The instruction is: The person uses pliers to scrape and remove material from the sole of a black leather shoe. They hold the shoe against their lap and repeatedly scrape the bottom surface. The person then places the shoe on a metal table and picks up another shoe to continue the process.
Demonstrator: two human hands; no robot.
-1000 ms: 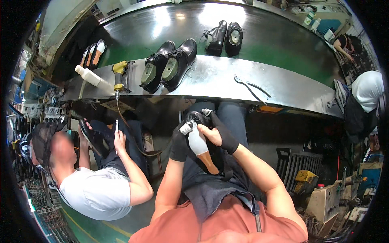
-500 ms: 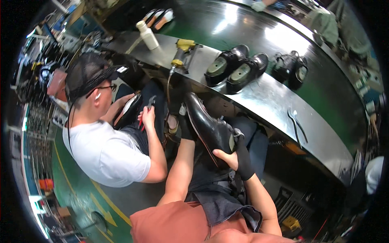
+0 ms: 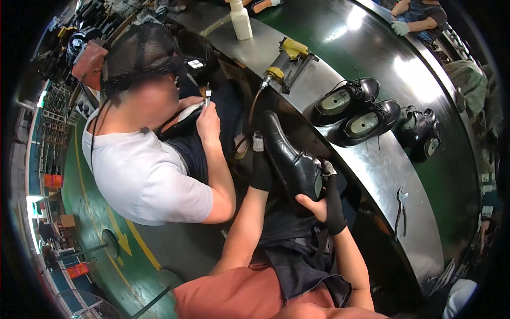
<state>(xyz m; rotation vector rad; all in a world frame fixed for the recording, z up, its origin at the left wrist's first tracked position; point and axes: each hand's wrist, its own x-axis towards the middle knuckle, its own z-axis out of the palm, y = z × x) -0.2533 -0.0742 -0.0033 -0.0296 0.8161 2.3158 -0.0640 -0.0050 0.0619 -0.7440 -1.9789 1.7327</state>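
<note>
The black shoe [image 3: 288, 159] conceals its own sole and much of the left hand [image 3: 261, 166], whose grip cannot be determined; the fingers of the right hand [image 3: 322, 204] are partly hidden at the heel. A co-worker's fist [image 3: 209, 125] covers the lower part of a tool [image 3: 207, 94] too small to identify. The upper edge truncates the bottle [image 3: 241, 24] and a distant person [image 3: 431, 20]; the lower edge cuts the fan [image 3: 85, 307]. Contents of the rack [image 3: 51, 127] are indistinguishable.

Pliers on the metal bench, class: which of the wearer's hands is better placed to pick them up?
Probably the right hand: it holds the heel end of the black shoe, nearer the pliers. The left hand, at the shoe's left side, is farther away.
</note>
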